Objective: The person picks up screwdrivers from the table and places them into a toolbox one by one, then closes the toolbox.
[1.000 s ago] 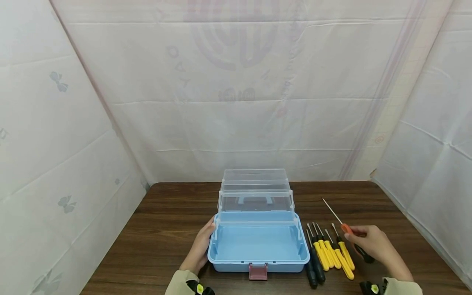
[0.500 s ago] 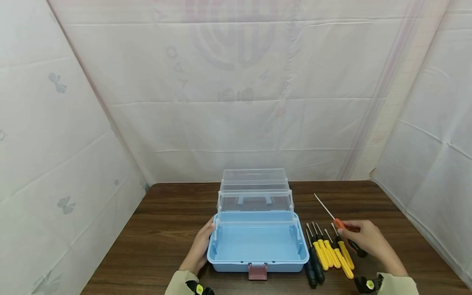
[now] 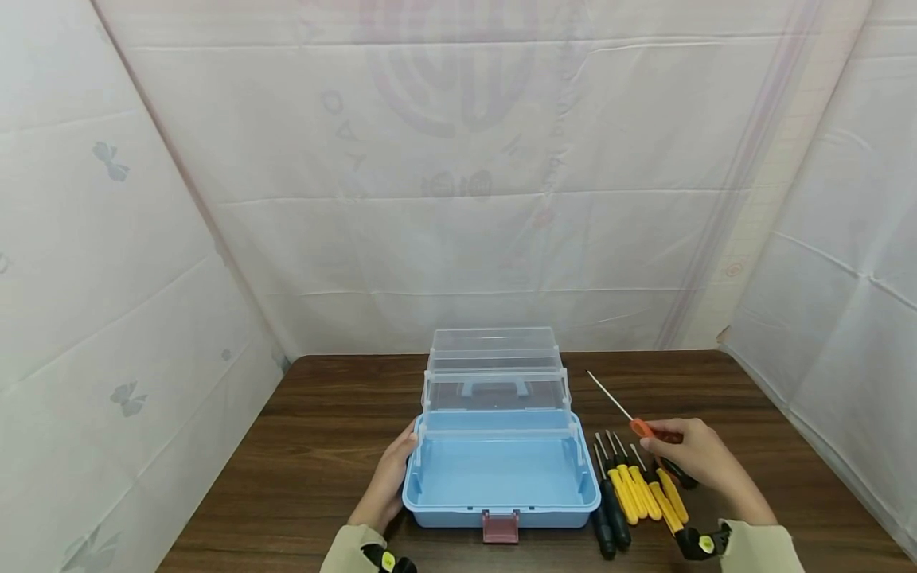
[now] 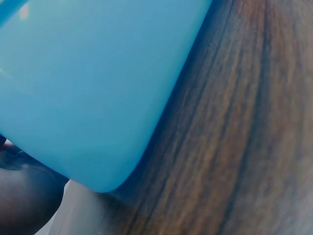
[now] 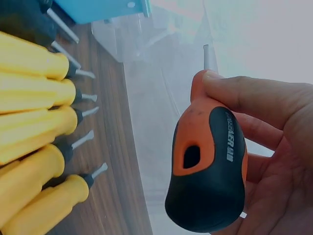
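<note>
A light-blue toolbox [image 3: 501,517] stands on the table with its clear lid and trays folded up behind. My left hand [image 3: 388,479] holds the box at its left side, thumb by the rim; the left wrist view shows the blue wall [image 4: 98,88] and part of a finger [image 4: 29,196]. My right hand [image 3: 691,452] pinches an orange-and-black screwdriver [image 3: 640,427] near the top of its handle, shaft pointing away and to the left. In the right wrist view, the thumb presses the screwdriver's handle [image 5: 205,161] near the shaft. Below it lie yellow-handled screwdrivers [image 3: 630,489].
Two black-handled screwdrivers [image 3: 612,517] lie between the box and the several yellow-handled ones. A pink latch [image 3: 501,527] hangs at the box front. The dark wooden table [image 3: 322,430] is enclosed by white sheeting [image 3: 494,239] behind and on both sides.
My right hand has moved left with the orange-and-black screwdriver, bringing its shaft closer to the box. The left hand and the toolbox have stayed in place.
</note>
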Demonstrator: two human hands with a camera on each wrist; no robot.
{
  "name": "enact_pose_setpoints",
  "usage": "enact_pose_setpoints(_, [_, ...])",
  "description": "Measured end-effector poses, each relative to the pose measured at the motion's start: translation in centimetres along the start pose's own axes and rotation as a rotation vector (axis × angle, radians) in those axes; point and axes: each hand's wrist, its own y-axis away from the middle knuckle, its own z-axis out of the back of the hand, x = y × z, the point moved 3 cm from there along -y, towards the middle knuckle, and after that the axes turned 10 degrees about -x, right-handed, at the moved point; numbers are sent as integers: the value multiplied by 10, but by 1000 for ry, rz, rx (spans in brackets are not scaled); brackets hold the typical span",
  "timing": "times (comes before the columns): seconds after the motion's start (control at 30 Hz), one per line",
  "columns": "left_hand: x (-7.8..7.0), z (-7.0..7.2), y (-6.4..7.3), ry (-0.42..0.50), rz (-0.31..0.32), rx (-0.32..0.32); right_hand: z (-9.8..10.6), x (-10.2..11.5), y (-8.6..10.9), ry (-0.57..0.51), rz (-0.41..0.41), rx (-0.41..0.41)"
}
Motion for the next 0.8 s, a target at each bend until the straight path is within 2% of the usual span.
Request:
enact_pose_setpoints(0.43, [0, 0, 0, -4, 22, -3, -6, 16, -5, -17, 88, 24])
enact_pose_setpoints(0.8, [1, 0, -1, -7, 17, -2, -13, 29, -10, -112, 138, 76])
